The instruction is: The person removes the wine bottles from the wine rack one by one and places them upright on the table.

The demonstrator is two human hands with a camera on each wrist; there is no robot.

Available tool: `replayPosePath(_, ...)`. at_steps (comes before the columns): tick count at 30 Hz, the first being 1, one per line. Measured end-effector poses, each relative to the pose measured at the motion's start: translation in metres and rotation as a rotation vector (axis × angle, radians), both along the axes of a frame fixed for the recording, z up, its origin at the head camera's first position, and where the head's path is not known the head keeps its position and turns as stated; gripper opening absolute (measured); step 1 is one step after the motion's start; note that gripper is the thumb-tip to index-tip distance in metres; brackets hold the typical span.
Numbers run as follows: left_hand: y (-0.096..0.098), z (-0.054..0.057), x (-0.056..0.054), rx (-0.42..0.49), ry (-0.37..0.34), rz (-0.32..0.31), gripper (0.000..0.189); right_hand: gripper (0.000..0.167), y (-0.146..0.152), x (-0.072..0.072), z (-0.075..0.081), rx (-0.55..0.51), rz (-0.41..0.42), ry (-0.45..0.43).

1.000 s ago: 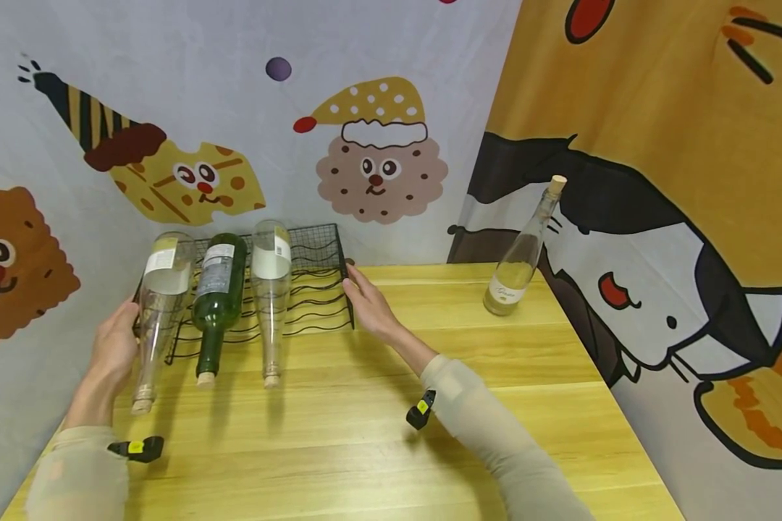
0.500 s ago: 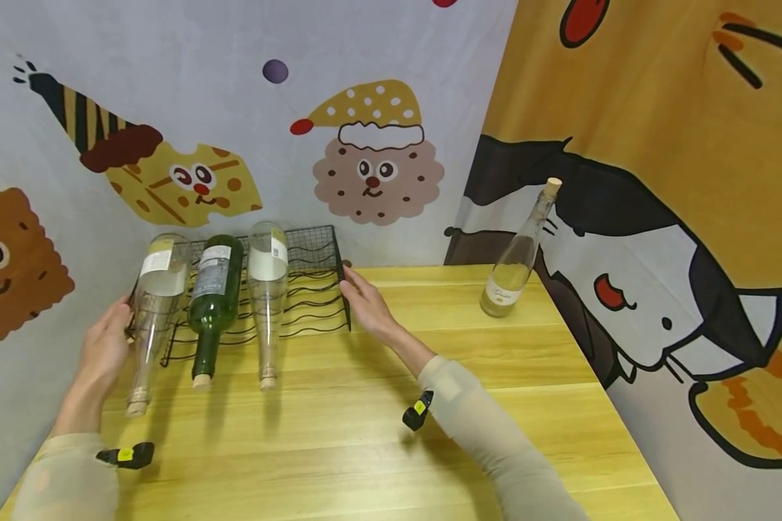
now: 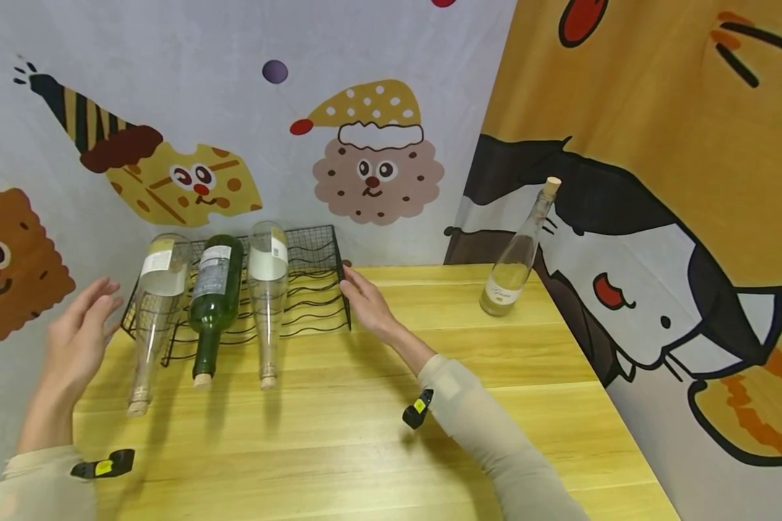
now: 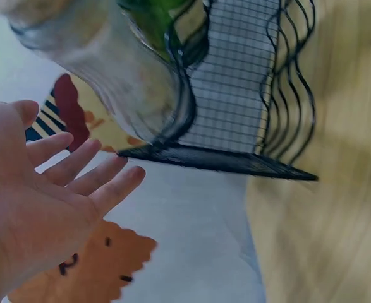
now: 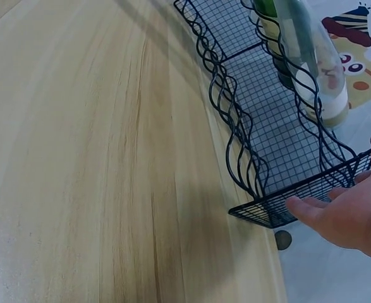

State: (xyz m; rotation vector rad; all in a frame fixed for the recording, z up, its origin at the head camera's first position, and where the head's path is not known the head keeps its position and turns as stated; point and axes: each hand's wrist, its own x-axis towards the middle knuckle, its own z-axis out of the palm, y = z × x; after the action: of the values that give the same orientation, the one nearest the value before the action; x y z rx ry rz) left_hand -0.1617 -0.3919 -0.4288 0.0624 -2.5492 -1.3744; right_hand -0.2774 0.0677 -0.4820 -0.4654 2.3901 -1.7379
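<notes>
A black wire wine rack [image 3: 313, 240] stands at the back left of the table. Three corked bottles lie in it, necks toward me: a clear bottle [image 3: 163, 282] at the left, a green wine bottle [image 3: 216, 286], then another clear bottle [image 3: 268, 268]. My left hand [image 3: 74, 344] is off the rack's left end, fingers spread and holding nothing; the left wrist view has its fingertips near the end panel [image 4: 217, 160]. With extended fingers, my right hand [image 3: 370, 307] rests against the right end panel [image 5: 299, 197].
Right of the rack, a clear corked bottle [image 3: 510, 275] with a white label stands upright on the wooden table [image 3: 391, 427]. A cartoon-printed cloth [image 3: 378, 43] hangs behind the table and along its right side.
My left hand has let go of the rack's left end and moved left, its fingers opening. The right hand stays at the right end. Rack and bottles look still.
</notes>
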Motion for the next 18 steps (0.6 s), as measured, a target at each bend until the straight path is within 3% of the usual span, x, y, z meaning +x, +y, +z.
replayPosePath(11,0.025,0.028,0.006,-0.21,0.112,0.052,0.054,0.064,0.0,0.0,0.001,-0.004,0.024,0.008)
replayPosePath(18,0.049,0.044,0.009,-0.228,0.211,-0.023,0.053,0.065,0.0,0.0,0.002,0.002,0.032,0.008)
